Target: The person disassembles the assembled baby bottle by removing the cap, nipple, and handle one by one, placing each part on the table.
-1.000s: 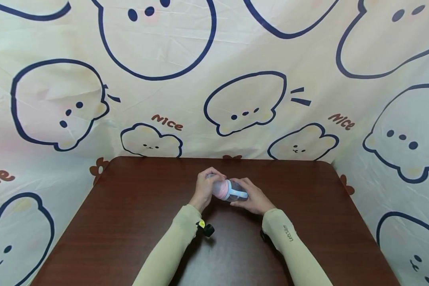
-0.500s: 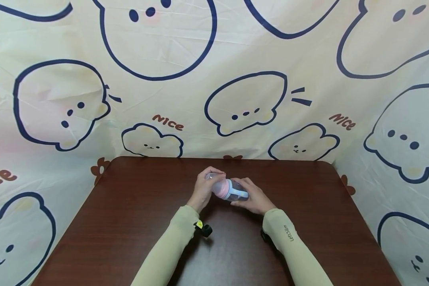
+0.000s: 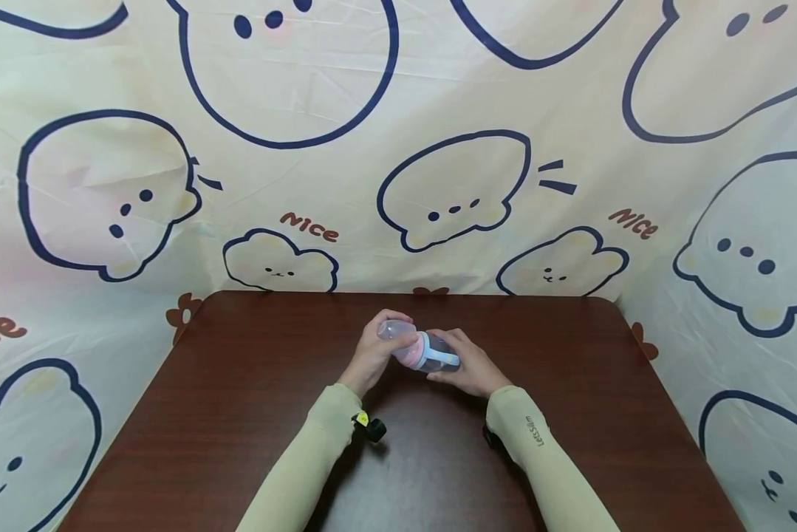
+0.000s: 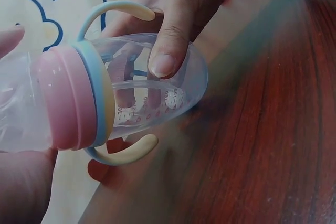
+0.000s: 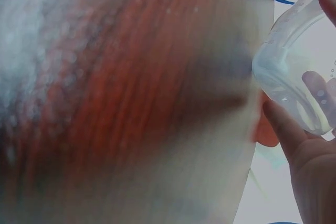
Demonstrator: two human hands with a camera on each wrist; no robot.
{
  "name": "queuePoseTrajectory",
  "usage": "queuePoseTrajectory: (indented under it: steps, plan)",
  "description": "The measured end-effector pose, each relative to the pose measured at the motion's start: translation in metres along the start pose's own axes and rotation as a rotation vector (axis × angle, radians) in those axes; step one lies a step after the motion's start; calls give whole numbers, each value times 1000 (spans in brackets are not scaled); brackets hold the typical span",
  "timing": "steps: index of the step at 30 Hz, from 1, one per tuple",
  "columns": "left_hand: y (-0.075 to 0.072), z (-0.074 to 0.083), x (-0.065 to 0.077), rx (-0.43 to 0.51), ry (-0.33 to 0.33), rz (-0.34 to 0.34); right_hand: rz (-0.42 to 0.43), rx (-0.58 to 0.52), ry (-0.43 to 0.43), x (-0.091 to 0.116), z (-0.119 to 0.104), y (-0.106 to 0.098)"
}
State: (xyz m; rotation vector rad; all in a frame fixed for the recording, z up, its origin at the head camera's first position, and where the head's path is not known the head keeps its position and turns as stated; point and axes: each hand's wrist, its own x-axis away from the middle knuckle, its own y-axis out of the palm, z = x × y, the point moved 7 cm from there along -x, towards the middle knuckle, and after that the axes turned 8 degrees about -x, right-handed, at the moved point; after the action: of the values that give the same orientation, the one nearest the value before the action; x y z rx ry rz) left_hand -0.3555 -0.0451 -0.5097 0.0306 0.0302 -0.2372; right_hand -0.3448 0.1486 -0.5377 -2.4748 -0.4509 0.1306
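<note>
Left hand (image 3: 370, 352) curled round the clear cap (image 4: 16, 100); right hand (image 3: 474, 369) grips the bottle (image 4: 102, 98), which sits between both hands, over the surface (image 3: 238, 384); a firm right grip and a cap turned or pulled squarely should work best; versus earlier, left hand has shifted, uncovering more cap; right hand's hold appears unchanged.

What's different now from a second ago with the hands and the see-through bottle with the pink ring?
The person's bare left hand moved slightly left at the wrist, and its thumb came a little toward the person, so more of the clear plastic cap shows. Nothing was let go: the bare right hand still holds the clear plastic bottle with its pink ring, which stayed about the same.
</note>
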Motion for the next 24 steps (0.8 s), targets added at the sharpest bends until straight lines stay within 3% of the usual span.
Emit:
queuePoseTrajectory:
  steps: [8, 24]
  plan:
    - [-1, 1, 2, -14, 37, -62, -8, 5, 12, 0, -1, 0]
    - [-8, 2, 4, -42, 42, -20, -4, 7, 31, -1, 0, 1]
